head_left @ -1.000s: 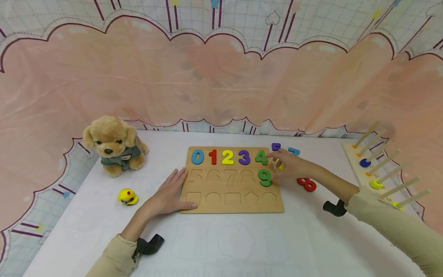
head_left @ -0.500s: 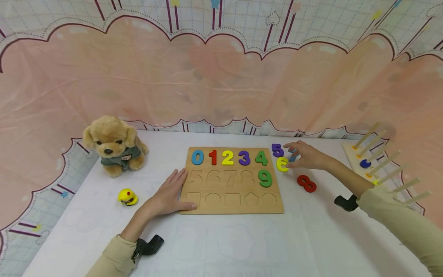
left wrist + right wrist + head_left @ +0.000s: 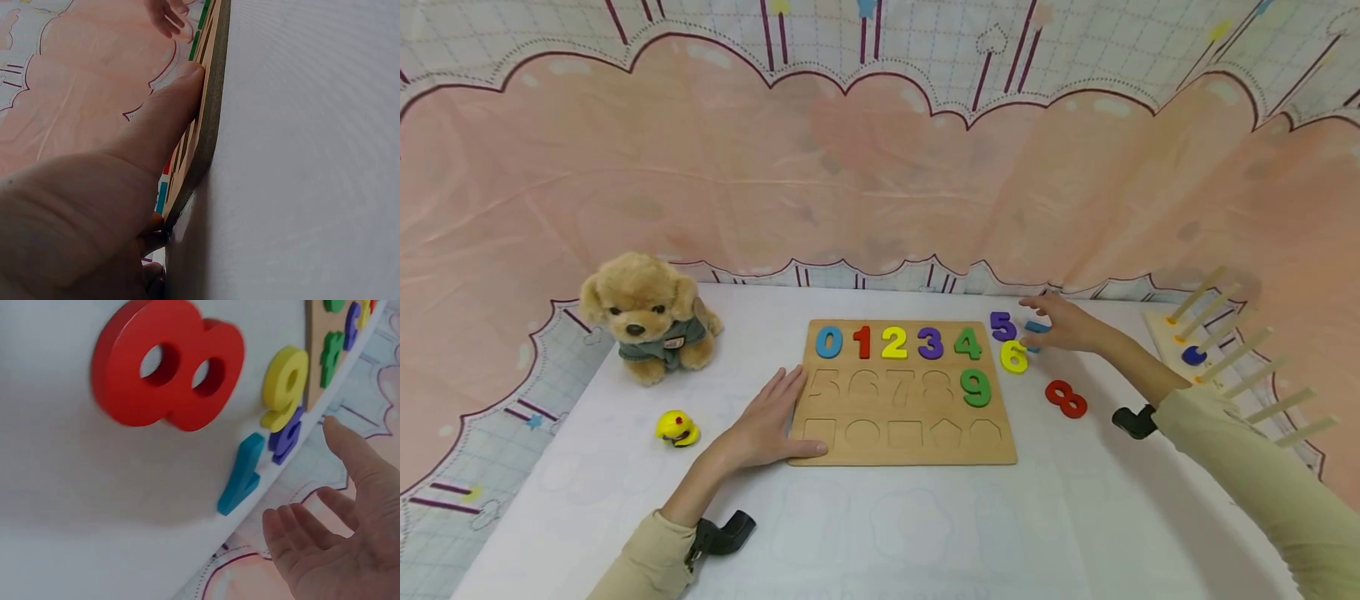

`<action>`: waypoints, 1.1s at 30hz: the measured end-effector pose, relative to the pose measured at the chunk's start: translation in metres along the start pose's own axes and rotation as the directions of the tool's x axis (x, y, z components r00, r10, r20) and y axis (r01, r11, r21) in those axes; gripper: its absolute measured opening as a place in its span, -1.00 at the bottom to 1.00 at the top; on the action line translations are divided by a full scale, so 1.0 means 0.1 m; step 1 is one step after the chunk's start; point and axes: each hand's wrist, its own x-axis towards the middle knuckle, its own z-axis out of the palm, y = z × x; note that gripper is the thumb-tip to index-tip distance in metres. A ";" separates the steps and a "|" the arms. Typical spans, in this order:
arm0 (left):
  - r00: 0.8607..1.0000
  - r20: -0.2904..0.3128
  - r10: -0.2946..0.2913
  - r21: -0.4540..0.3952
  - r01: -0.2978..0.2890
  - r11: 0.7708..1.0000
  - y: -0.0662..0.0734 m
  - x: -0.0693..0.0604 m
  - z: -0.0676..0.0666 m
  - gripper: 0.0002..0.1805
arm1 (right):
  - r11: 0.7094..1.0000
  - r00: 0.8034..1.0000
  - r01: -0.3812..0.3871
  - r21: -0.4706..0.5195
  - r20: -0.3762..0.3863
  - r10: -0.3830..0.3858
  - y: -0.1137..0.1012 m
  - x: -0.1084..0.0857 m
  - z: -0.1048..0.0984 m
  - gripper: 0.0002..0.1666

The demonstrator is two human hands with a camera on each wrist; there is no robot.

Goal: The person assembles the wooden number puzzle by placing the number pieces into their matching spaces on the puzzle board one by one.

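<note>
My left hand (image 3: 763, 429) rests on the left edge of a wooden number puzzle board (image 3: 887, 454), its thumb on the lower left corner and its fingers straight along the side. My right hand (image 3: 1069, 325) hovers over a blue seven (image 3: 1039, 327), partly covering it; in the right wrist view the fingers are spread, holding nothing and apart from the seven (image 3: 239, 478). Close by lie a purple five (image 3: 1002, 327), a yellow six (image 3: 1006, 358) and a red eight (image 3: 1066, 399). Zero to four fill the board's top row; a green nine (image 3: 987, 386) sits in the second row's right slot.
A plush dog (image 3: 651, 321) sits at the back left, with a small yellow toy (image 3: 677, 427) in front of it. On the right a pegboard (image 3: 1161, 333) with upright wooden pegs stands behind the right forearm. A patterned cloth (image 3: 865, 183) hangs behind the table.
My right hand has left the board's right edge by the green nine and moved right and away to above the blue seven. The left hand has stayed in place.
</note>
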 end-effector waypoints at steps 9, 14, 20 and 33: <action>1.000 0.002 0.011 0.009 -0.011 1.000 -0.02 -0.01 0.02 0.25 | 0.999 0.998 -0.030 -0.019 0.050 0.031 0.09 0.02 0.05 -0.14; 1.000 -0.003 0.013 0.005 -0.013 1.000 -0.02 -0.01 0.01 0.25 | 0.997 0.994 -0.074 -0.036 0.078 0.077 0.14 0.05 0.08 -0.09; 1.000 0.001 0.010 0.005 -0.010 1.000 -0.02 0.00 0.01 0.26 | 0.992 0.990 -0.102 -0.069 0.090 0.108 0.20 0.09 0.11 -0.07; 1.000 0.002 0.003 0.009 -0.003 1.000 -0.01 0.00 0.00 0.25 | 0.986 0.985 -0.135 -0.093 0.092 0.144 0.27 0.11 0.10 -0.19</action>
